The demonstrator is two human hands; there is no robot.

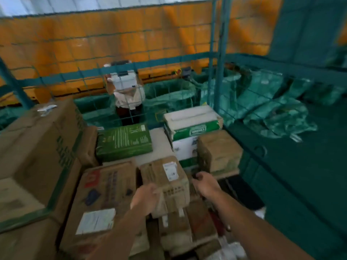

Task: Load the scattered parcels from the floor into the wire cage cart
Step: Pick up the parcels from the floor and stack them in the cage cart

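Both hands flank a small brown cardboard parcel (165, 182) inside the wire cage cart (218, 59). The left hand (145, 197) grips its near left edge with curled fingers; the right hand (205, 184) curls at its right side, contact unclear through blur. Boxes crowd left and behind; a dark gap (242, 192) opens just right.
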